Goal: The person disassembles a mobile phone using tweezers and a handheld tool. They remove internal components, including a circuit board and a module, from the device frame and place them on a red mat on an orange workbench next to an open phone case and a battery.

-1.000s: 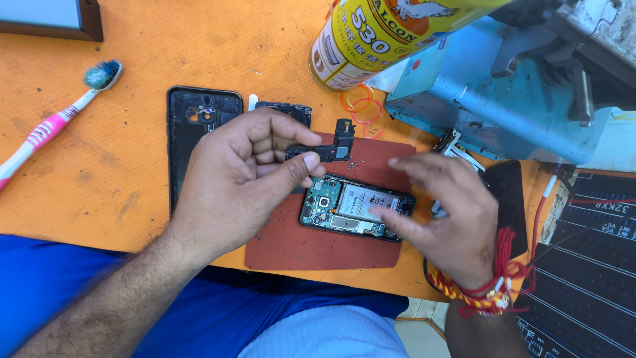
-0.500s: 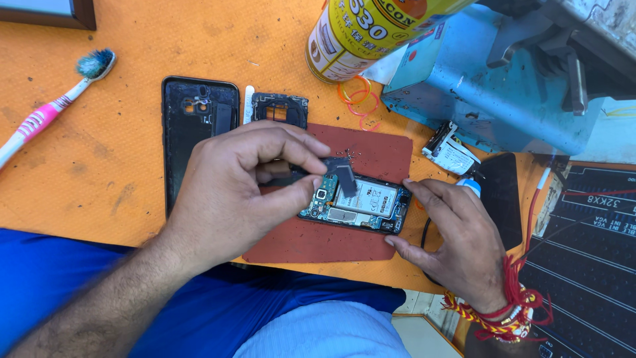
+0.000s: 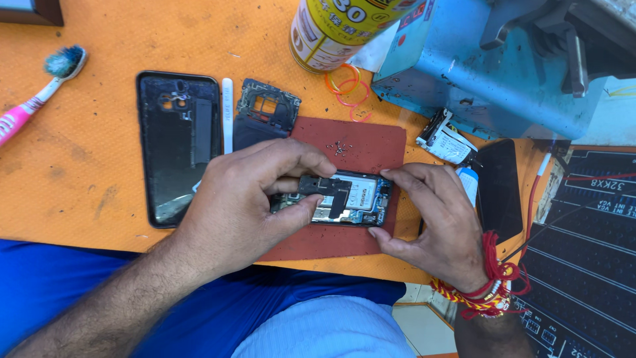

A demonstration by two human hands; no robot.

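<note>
Counter: orange counter [image 3: 99, 166] with a dark red mat [image 3: 371, 142] near its front edge.
Far left: pink toothbrush [image 3: 40, 96] lying flat.
Left of mat: black phone back cover [image 3: 177, 156], a white pry stick [image 3: 227, 116] just beside it, then a black inner frame [image 3: 265, 113].
Left hand [image 3: 245, 199]: fingers curled, thumb and forefinger pinching a small black bracket [image 3: 326, 189] over the opened phone [image 3: 358, 199].
Opened phone: on the mat, between both hands.
Right hand [image 3: 437, 222]: half closed, fingertips gripping the phone's right end.
Behind: yellow spray can [image 3: 331, 33], orange rubber bands [image 3: 344, 86].
Right: blue machine base [image 3: 464, 66], black screen panel [image 3: 498, 189].
</note>
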